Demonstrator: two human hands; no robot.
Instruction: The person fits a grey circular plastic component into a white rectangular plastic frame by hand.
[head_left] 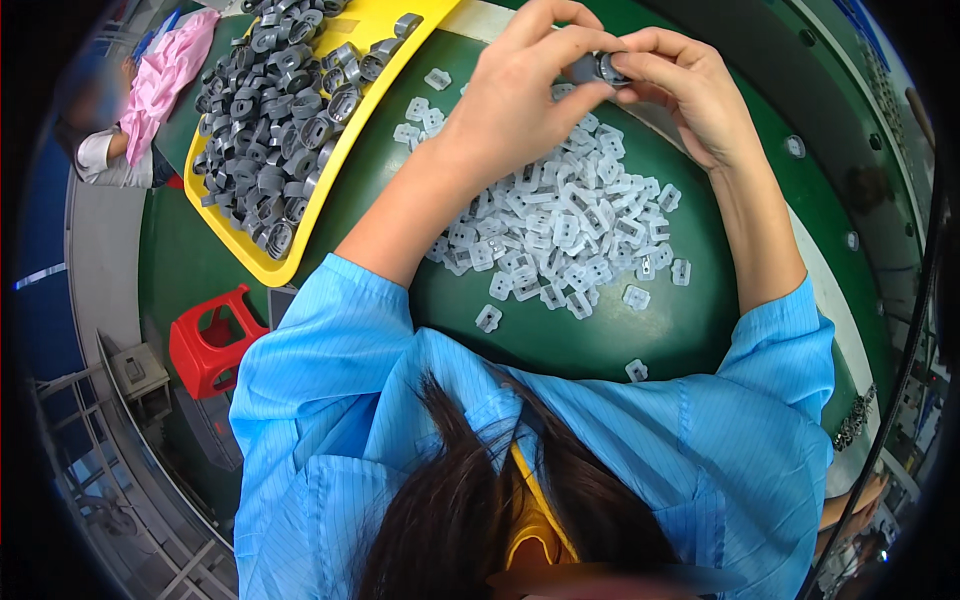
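Above the far side of the pile, my left hand (535, 85) and my right hand (685, 85) meet fingertip to fingertip. Between them they pinch a small dark grey round plastic part (606, 68), mostly covered by the fingers. Below the hands spreads a heap of small translucent white plastic pieces (565, 225) on the green table (440, 320). To the left, a yellow tray (345, 165) holds many grey ring-shaped plastic parts (270, 120) like the one in my fingers.
A red plastic stool (215, 340) stands on the floor at the left. Pink cloth (170, 80) lies by another person's arm (105, 150) at the far left. A pale strip (815, 270) runs along the table on the right, beside a green surface with a few loose white pieces (795, 146).
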